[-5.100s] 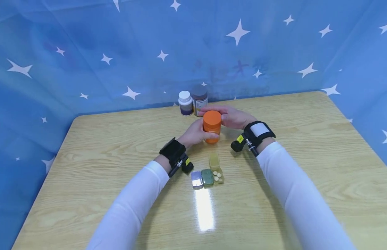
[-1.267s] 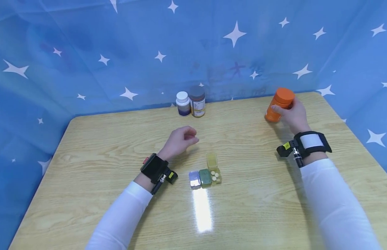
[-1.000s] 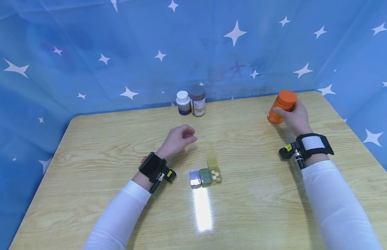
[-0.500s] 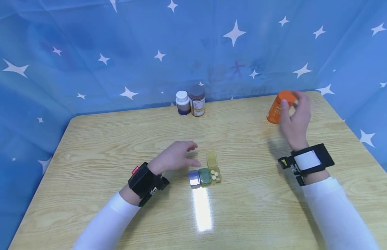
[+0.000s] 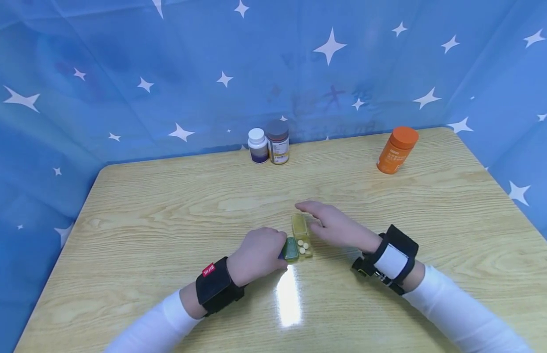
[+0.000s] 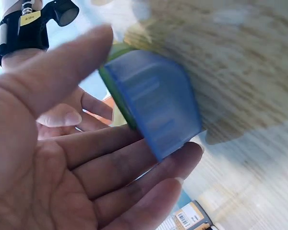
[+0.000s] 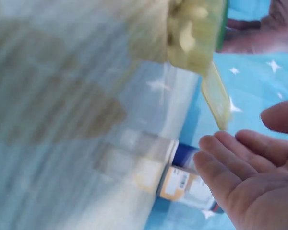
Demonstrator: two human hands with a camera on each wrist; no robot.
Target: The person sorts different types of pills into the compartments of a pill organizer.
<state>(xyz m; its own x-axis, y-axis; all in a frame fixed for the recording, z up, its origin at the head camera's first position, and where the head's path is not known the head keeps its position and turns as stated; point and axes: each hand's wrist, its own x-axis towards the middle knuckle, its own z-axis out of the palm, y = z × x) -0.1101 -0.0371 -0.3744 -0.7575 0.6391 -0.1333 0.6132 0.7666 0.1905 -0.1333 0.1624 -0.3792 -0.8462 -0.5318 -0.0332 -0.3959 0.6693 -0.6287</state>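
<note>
Head view: the pill box (image 5: 291, 249) lies on the wooden table (image 5: 167, 211) between the two hands, which are apart. The left hand (image 5: 259, 256) covers its left end; the right hand (image 5: 339, 227), fingers extended and holding nothing, is just beside the raised yellow lid (image 5: 299, 225). Pale tablets (image 5: 302, 246) lie in the yellow compartment; the green one is closed. An orange bottle (image 5: 397, 150) stands back right. Left wrist view: the left hand's thumb and fingers grip the blue compartment (image 6: 158, 103) from opposite sides. Right wrist view: the right fingertips are near the lid; contact cannot be determined.
</note>
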